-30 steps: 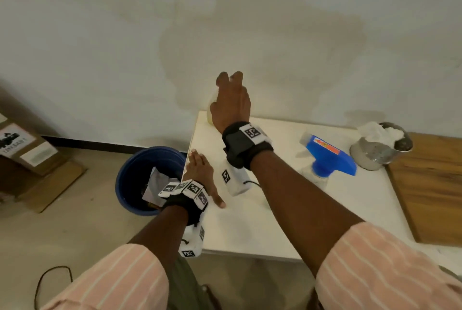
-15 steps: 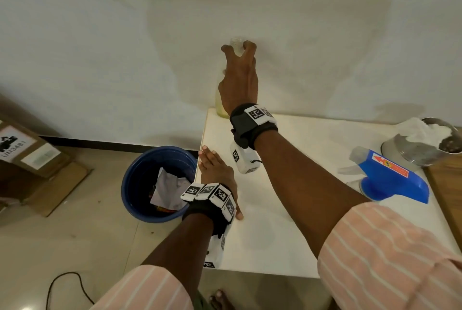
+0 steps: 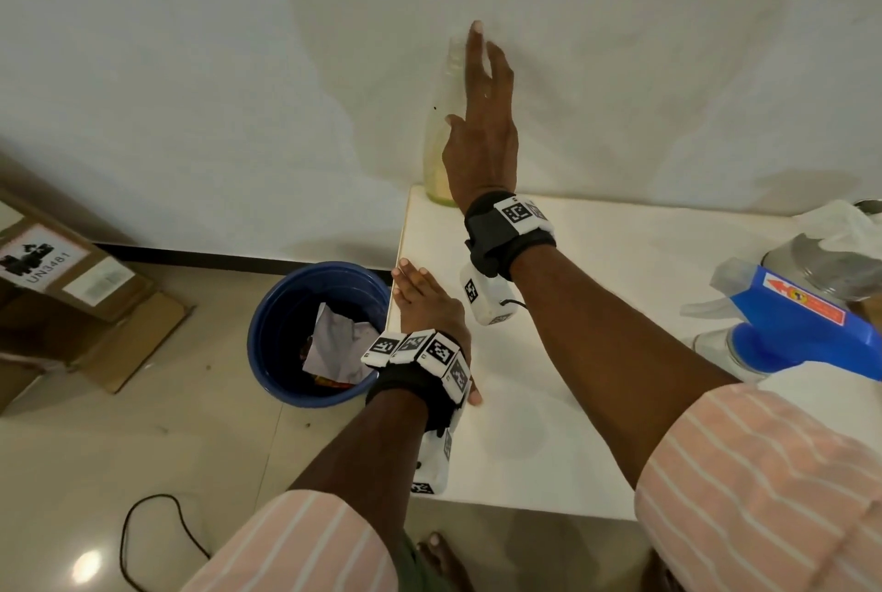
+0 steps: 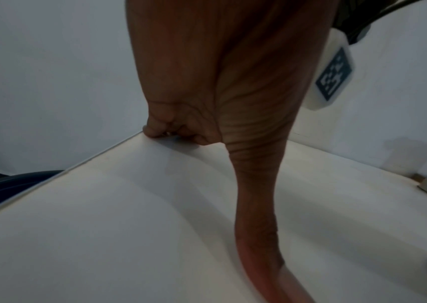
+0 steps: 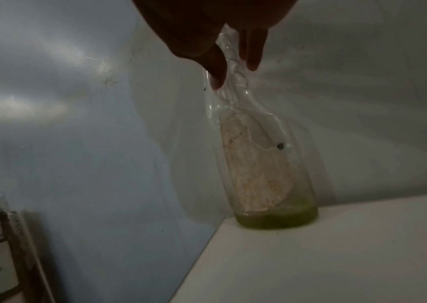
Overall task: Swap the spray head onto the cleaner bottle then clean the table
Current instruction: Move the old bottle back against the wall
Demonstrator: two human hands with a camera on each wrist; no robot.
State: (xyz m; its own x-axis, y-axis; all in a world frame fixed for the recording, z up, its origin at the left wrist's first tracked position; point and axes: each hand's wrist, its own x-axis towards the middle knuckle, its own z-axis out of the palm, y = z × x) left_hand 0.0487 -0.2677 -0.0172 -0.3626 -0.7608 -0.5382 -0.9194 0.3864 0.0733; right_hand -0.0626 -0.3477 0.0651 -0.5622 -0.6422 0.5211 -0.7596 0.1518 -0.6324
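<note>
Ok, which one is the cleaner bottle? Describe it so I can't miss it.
Find the white table against the wall; go to its far left corner. The cleaner bottle stands there: tall, clear, capless, with greenish liquid at the bottom, unlike the bottle with the blue spray head.

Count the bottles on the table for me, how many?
2. A clear plastic bottle with greenish liquid stands at the far left corner by the wall; a clear bottle with a blue spray head is at the right edge, partly cut off.

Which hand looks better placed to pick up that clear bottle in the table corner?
The right hand: its straight fingers are already at the clear bottle's neck. The left hand lies flat on the table, nearer its front edge.
</note>
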